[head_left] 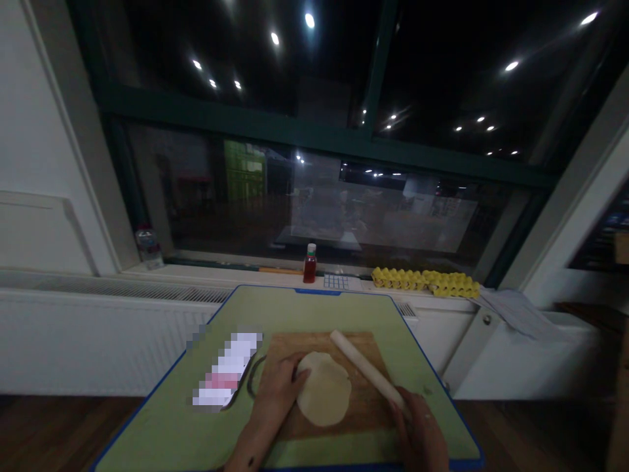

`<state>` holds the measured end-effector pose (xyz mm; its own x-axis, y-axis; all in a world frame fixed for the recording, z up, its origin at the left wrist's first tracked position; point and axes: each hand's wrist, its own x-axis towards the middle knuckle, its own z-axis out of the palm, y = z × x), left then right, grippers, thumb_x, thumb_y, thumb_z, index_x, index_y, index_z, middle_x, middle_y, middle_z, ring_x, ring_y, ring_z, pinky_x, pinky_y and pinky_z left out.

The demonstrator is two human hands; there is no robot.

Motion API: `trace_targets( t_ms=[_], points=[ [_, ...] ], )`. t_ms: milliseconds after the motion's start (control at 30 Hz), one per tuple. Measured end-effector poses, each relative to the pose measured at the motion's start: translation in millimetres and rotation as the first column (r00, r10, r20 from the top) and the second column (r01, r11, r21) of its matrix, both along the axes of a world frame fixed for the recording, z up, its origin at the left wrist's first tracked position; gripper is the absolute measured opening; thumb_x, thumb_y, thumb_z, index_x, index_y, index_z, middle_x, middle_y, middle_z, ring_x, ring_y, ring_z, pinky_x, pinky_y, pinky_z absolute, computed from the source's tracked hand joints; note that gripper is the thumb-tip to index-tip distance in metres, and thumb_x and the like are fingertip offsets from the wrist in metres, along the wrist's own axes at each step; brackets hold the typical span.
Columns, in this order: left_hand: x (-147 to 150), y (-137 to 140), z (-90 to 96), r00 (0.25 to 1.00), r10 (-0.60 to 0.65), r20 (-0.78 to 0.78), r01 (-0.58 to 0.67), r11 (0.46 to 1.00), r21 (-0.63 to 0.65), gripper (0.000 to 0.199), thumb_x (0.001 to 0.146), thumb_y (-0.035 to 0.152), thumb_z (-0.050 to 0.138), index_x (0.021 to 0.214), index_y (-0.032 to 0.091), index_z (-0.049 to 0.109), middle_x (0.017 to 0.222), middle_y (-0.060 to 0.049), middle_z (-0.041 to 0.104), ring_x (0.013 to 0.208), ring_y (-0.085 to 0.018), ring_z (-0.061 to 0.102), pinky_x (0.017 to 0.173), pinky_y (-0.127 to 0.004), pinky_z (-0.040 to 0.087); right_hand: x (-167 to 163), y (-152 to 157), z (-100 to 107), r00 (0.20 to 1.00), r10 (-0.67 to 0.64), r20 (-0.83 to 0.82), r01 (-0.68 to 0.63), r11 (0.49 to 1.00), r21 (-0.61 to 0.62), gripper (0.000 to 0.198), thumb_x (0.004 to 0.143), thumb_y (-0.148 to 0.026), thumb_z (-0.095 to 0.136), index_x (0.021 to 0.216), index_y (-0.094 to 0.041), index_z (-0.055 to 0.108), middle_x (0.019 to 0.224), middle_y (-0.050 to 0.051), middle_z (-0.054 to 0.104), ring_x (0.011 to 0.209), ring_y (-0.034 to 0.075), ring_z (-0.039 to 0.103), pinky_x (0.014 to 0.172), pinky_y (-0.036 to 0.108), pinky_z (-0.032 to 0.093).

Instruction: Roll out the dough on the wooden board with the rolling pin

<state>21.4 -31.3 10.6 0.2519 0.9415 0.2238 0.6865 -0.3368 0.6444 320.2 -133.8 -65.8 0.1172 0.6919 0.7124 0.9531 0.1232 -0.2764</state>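
Observation:
A pale round of dough (325,390), rolled flat, lies on a wooden board (363,410). My left hand (282,387) is at the dough's left edge, its thumb on top and its fingers curled along the upper left rim. In my right hand (421,419) is the near end of a light wooden rolling pin (366,368). The pin slants across the right part of the board, apart from the dough, its far end pointing up and left.
The board rests on a green table (275,308) with a blue edge. A phone with a blurred screen (228,370) lies left of the board. On the windowsill stand a bottle of red liquid (310,263), yellow egg cartons (425,282) and a clear bottle (149,246).

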Motion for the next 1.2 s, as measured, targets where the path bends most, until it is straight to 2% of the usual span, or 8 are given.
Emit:
trace_targets(
  t_ms=[167, 267, 433, 600, 767, 933, 1100, 1200],
  points=[
    [-7, 3, -14.1, 0.981, -0.055, 0.187, 0.055, 0.998, 0.006, 0.037, 0.081, 0.029, 0.052, 0.113, 0.022, 0.069, 0.108, -0.007, 0.073, 0.098, -0.024, 0.067, 0.089, -0.036, 0.051, -3, 11, 9, 0.987, 0.006, 0.159, -0.014, 0.999, 0.047, 0.039, 0.097, -0.053, 0.040, 0.108, -0.023, 0.062, 0.092, 0.006, 0.070, 0.079, 0.022, 0.066, 0.072, 0.035, 0.050],
    [-6, 3, -21.4, 0.977, -0.022, 0.214, 0.008, 0.998, 0.065, 0.035, 0.081, 0.029, 0.052, 0.111, 0.022, 0.068, 0.109, -0.007, 0.073, 0.098, -0.025, 0.067, 0.090, -0.039, 0.051, -18, 20, 23, 0.984, 0.025, 0.178, -0.027, 1.000, 0.007, 0.038, 0.098, -0.051, 0.037, 0.107, -0.023, 0.061, 0.094, 0.006, 0.069, 0.083, 0.022, 0.064, 0.074, 0.036, 0.049],
    [-16, -3, -20.8, 0.977, 0.006, 0.215, -0.025, 0.996, 0.086, 0.031, 0.089, 0.036, 0.044, 0.104, 0.022, 0.067, 0.090, -0.006, 0.074, 0.086, -0.024, 0.069, 0.079, -0.037, 0.053, -36, 29, 40, 0.971, 0.091, 0.223, -0.087, 0.996, -0.025, 0.041, 0.100, -0.049, 0.030, 0.104, -0.024, 0.062, 0.092, 0.005, 0.069, 0.084, 0.021, 0.063, 0.076, 0.035, 0.047],
    [-32, -12, -13.5, 0.984, 0.156, 0.086, -0.172, 0.958, 0.228, 0.032, 0.091, 0.043, 0.043, 0.102, 0.022, 0.066, 0.098, -0.007, 0.071, 0.093, -0.026, 0.066, 0.087, -0.043, 0.051, -35, 29, 32, 0.954, 0.124, 0.275, -0.116, 0.992, -0.044, 0.036, 0.100, -0.044, 0.035, 0.108, -0.024, 0.064, 0.097, 0.005, 0.070, 0.090, 0.021, 0.064, 0.081, 0.035, 0.046],
    [-20, -12, -7.4, 0.992, 0.115, -0.058, -0.085, 0.920, 0.382, 0.035, 0.095, 0.038, 0.041, 0.118, 0.023, 0.062, 0.126, -0.008, 0.063, 0.117, -0.025, 0.056, 0.101, -0.043, 0.045, -45, 21, 24, 0.947, 0.113, 0.299, -0.102, 0.993, -0.054, 0.035, 0.096, -0.050, 0.045, 0.108, -0.025, 0.065, 0.106, 0.004, 0.070, 0.099, 0.023, 0.064, 0.089, 0.039, 0.045],
    [6, -3, -5.2, 0.960, -0.006, -0.281, 0.105, 0.935, 0.340, 0.045, 0.095, 0.043, 0.045, 0.136, 0.025, 0.053, 0.146, -0.005, 0.050, 0.136, -0.027, 0.041, 0.113, -0.051, 0.030, -72, 18, 27, 0.960, 0.073, 0.270, -0.055, 0.996, -0.073, 0.034, 0.097, -0.042, 0.042, 0.120, -0.026, 0.062, 0.116, 0.004, 0.069, 0.106, 0.023, 0.062, 0.097, 0.042, 0.043],
    [22, -4, -9.0, 0.938, 0.049, -0.344, 0.063, 0.949, 0.308, 0.052, 0.096, 0.042, 0.042, 0.143, 0.022, 0.045, 0.152, -0.005, 0.040, 0.143, -0.029, 0.028, 0.116, -0.051, 0.025, -86, 25, 17, 0.941, -0.035, 0.336, 0.032, 0.999, 0.014, 0.042, 0.096, -0.041, 0.042, 0.131, -0.021, 0.056, 0.127, 0.009, 0.064, 0.115, 0.028, 0.059, 0.103, 0.049, 0.037],
    [28, 1, -8.6, 0.933, 0.046, -0.357, 0.054, 0.963, 0.264, 0.054, 0.096, 0.041, 0.039, 0.145, 0.017, 0.043, 0.153, -0.008, 0.038, 0.144, -0.028, 0.027, 0.117, -0.051, 0.025, -83, 34, 13, 0.939, -0.061, 0.339, 0.070, 0.997, -0.012, 0.040, 0.097, -0.036, 0.040, 0.129, -0.019, 0.057, 0.132, 0.011, 0.061, 0.121, 0.029, 0.056, 0.103, 0.050, 0.036]
  ],
)
